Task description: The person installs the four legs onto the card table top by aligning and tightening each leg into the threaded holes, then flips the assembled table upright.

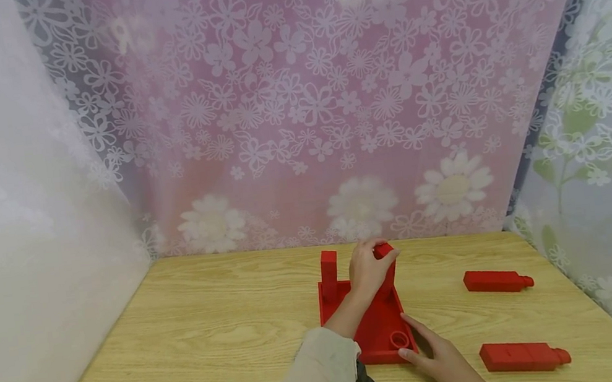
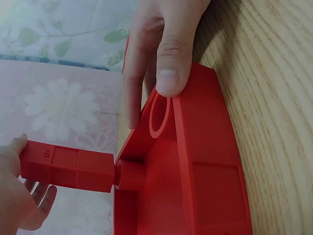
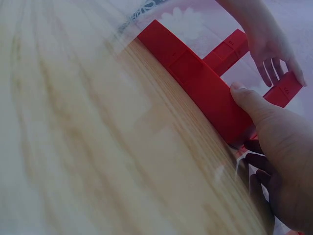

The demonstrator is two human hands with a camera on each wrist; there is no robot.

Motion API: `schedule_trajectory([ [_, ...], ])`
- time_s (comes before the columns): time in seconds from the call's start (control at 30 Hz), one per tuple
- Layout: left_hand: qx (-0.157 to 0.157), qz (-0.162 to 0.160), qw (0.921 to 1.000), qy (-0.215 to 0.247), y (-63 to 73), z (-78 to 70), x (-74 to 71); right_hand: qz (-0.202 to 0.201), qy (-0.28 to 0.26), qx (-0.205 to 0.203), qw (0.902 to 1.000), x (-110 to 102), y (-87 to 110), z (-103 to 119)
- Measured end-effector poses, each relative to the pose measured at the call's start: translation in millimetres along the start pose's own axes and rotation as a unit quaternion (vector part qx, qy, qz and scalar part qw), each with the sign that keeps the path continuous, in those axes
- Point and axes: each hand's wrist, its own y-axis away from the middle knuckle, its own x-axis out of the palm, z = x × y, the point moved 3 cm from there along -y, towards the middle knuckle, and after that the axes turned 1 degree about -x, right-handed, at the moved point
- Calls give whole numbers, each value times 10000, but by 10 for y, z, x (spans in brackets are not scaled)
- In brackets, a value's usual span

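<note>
A shallow red tray-shaped base (image 1: pixel 376 328) lies on the table with its raised rim up. Around the top of a square red leg (image 2: pixel 73 166) are the thumb and fingers of my left hand (image 1: pixel 367 270). That leg stands in the round socket at the base's far right corner. A second red leg (image 1: pixel 329 275) is upright at the far left corner. My right hand (image 1: pixel 441 358) grips the near right corner, thumb on the front rim, fingers along the side. An unfilled ring socket (image 1: pixel 399 339) shows beside the thumb. My left forearm hides the near left corner.
Two loose red legs, a farther one (image 1: pixel 497 281) and a nearer one (image 1: pixel 525 356), lie to the right, their round pegs pointing right. Flowered curtains (image 1: pixel 299 123) close off the wooden table (image 1: pixel 214 331) at the back and right. A pale sheet (image 1: pixel 34 213) hangs at left.
</note>
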Motion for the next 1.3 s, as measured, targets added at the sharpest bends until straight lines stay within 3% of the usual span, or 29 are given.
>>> schedule_trajectory([
  [0.3, -81, -70, 9999, 33, -19, 8, 30, -18, 18, 19, 10000, -1, -6, -7],
  [0.5, -465, 55, 9973, 570, 7, 36, 14, -19, 28, -16, 10000, 1, -1, -12],
  [0.63, -543, 154, 9950, 827, 13, 68, 7, -13, 35, -3, 10000, 3, -1, -8],
  [0.87, -347, 301, 9958, 797, 4, 57, -15, -19, 62, 24, 10000, -12, -3, 8],
  [1.07, -130, 393, 9982, 435, -10, 42, -12, 18, 7, 57, 10000, -9, -6, 7],
  [1.3, -89, 455, 9983, 359, -7, 12, -11, 26, -38, 24, 10000, 0, -12, -11],
])
